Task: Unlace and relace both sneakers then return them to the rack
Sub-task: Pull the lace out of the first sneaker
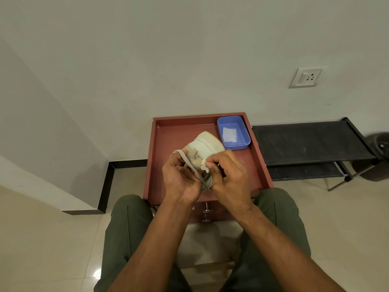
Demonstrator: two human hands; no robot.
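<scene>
Hands held one cream-white, rubber-soled canvas sneaker (205,145) above the reddish-brown wooden tray-topped table (181,131), its long axis running away from the person, toe far, sole tipped up to the right. The left hand (181,175) curled round a flat, greyish fabric lace (190,163), which looped over its fingers. The right hand (227,173) pinched the shoe's upper at the eyelets, nearer the threading point. A blue plastic tub (233,132) sat just behind; the black mesh rack (311,142) stood to the right. No second sneaker showed.
</scene>
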